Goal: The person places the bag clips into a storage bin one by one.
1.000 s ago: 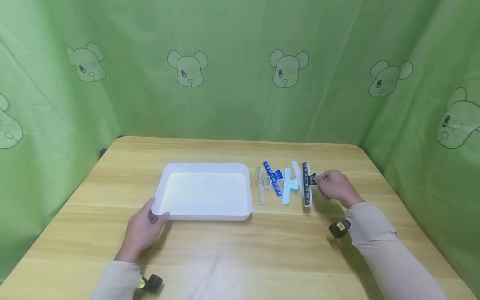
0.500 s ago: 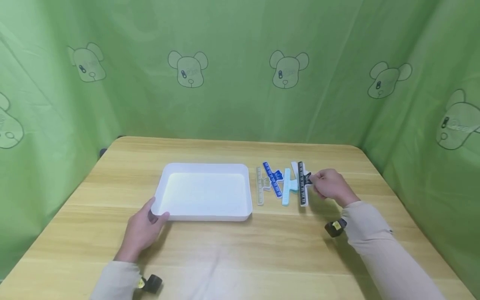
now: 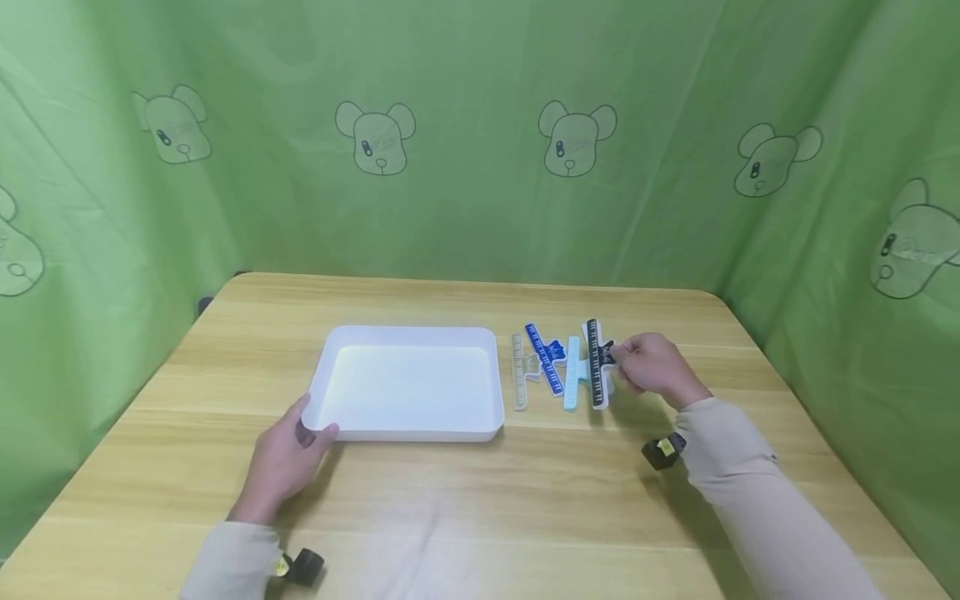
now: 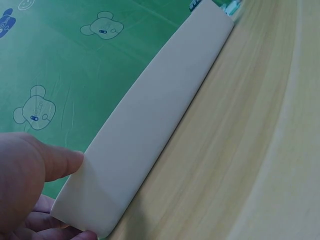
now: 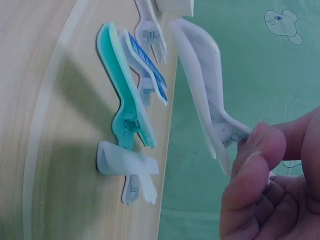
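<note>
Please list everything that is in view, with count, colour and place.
Pale wooden table: 1, light brown, beneath.
Shallow white rectangular tray: 1, white, table's middle.
Clear piano-key clip: 1, translucent, right of the tray.
Blue piano-key clip: 1, blue, next rightward.
Turquoise plastic clip: 1, turquoise, next rightward.
Black piano-key clip: 1, black, in the right hand.
White plastic clip: 1, white, partly hidden by the black one in the head view.
Green fabric curtain with animal faces: count unclear, green, behind and both sides.
Small black boxes: 2, black, one per wrist.
Beige sleeves: 2, beige, bottom edge.
Left hand: 1, gripping the tray's corner.
Right hand: 1, pinching the black clip.
</note>
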### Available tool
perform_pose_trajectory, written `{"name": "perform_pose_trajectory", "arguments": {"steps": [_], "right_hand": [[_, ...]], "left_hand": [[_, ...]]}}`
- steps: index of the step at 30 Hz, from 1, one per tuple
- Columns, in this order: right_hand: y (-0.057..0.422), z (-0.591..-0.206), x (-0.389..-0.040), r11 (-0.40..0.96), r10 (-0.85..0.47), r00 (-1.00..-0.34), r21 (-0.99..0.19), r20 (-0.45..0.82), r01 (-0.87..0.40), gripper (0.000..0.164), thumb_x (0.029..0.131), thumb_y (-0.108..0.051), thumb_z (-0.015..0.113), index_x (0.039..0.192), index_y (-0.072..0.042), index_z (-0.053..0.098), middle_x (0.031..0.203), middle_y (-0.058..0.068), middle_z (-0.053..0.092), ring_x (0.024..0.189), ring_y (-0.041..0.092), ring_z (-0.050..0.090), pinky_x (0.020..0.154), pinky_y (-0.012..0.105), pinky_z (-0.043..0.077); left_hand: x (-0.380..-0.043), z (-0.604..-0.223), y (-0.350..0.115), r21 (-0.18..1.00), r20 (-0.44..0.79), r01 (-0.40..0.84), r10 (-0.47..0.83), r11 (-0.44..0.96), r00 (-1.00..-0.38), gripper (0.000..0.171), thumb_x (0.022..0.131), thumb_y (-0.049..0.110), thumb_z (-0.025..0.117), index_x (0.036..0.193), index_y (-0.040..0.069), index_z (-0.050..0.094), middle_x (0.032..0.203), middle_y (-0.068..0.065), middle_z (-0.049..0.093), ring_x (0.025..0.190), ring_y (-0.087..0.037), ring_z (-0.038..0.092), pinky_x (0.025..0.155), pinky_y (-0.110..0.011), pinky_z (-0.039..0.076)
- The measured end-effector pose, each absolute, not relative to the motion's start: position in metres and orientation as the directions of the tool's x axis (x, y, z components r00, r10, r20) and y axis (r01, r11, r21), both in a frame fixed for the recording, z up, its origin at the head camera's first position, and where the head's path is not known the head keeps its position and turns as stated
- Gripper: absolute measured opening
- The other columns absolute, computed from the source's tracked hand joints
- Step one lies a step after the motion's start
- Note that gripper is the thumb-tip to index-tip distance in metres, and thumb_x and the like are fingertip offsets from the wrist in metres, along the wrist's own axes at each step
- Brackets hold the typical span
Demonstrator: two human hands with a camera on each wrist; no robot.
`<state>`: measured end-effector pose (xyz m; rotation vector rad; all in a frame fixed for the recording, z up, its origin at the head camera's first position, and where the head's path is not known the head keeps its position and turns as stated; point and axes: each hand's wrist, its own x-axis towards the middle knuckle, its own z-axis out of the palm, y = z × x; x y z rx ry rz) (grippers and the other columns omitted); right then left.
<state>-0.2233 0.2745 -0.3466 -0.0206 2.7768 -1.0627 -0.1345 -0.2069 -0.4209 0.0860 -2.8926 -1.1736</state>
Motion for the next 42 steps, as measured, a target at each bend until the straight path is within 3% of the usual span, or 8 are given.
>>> {"name": "perform_pose_trajectory", "arguments": {"steps": [27,42], "right_hand": [[0.258,-0.345,-0.229,0.703,-0.095,-0.984,-0.710,-0.149,0.039,0.031,0.101,-0.021,0.046,0.090,0.005,0.058,0.062,0.004,0.053,0.053,0.014,0.048,0.061,0.035,0.050],[0.249,-0.343,-0.231,0.708,-0.095,-0.984,-0.705,-0.153,0.042,0.030,0.101,-0.022,0.046,0.088,0.002,0.059,0.062,0.003,0.052,0.054,0.016,0.049,0.057,0.034,0.048]], "left_hand": [[-0.133,-0.420,-0.207,0.711,-0.011,-0.038,-0.043,0.702,-0.999,0.071,0.097,0.029,0.058,0.150,-0.004,0.025,0.145,-0.031,0.038,0.130,-0.047,0.040,0.109,-0.055,0.033],[-0.134,-0.421,-0.208,0.707,-0.007,-0.035,-0.042,0.707,-0.999,0.071,0.097,0.030,0.058,0.151,-0.003,0.025,0.146,-0.030,0.037,0.131,-0.047,0.038,0.110,-0.055,0.031]]}}
